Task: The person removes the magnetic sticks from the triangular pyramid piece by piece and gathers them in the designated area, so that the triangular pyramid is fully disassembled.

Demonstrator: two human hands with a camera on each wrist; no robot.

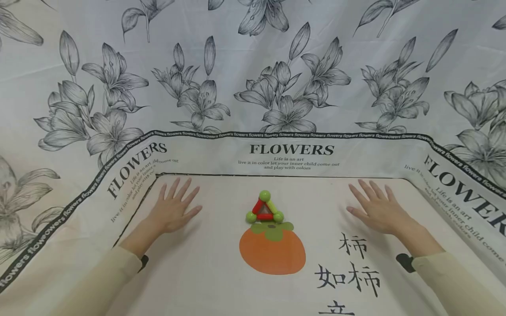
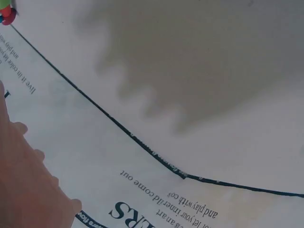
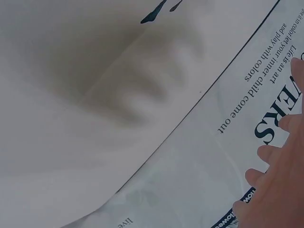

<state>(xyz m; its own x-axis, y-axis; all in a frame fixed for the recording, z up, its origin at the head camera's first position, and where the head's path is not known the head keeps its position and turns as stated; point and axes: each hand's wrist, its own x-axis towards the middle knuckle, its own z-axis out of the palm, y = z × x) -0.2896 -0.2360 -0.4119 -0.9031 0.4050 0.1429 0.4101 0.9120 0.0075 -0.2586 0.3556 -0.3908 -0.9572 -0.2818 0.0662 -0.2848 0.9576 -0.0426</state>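
Observation:
Between the two hands in the head view lies a small triangle (image 1: 265,208) of green balls joined by two red rods and one yellow-green rod. To its left, my left hand (image 1: 172,211) has its fingers spread and holds nothing. On the far side my right hand (image 1: 378,211) is spread the same way, also with nothing in it. Each wrist view catches part of a hand at its edge: the left hand (image 2: 31,178) at lower left, the right hand (image 3: 280,175) at lower right. Shadows of spread fingers fall on the white cloth in both.
A printed orange persimmon (image 1: 272,250) sits just below the triangle, with dark brush characters (image 1: 348,276) to its right. Around the white surface rises a flower-printed cloth (image 1: 284,153) with lettering. Red, green and blue bits (image 2: 7,16) show in the left wrist view's corner.

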